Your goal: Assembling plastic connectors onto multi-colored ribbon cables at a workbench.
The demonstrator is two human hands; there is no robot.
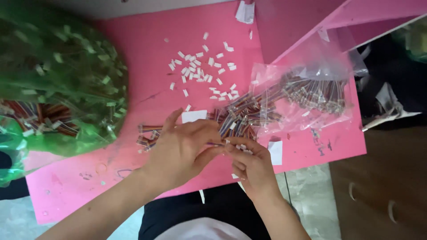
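Over the pink table [147, 84], my left hand [184, 149] and my right hand [251, 164] meet fingertip to fingertip. Between them they pinch a short multicoloured ribbon cable [215, 144]; its end and any connector are hidden by my fingers. Just beyond my hands lies a loose pile of the same striped cables [238, 118], and a few finished-looking ones [147, 133] lie left of my left hand. Several small white plastic connectors [202, 71] are scattered further back on the table.
A big green plastic bag [53, 75] full of cables and connectors fills the left side. A clear plastic bag of cables [311, 93] lies at the right, by a raised pink board [356, 18]. White paper slips [275, 152] lie near my hands.
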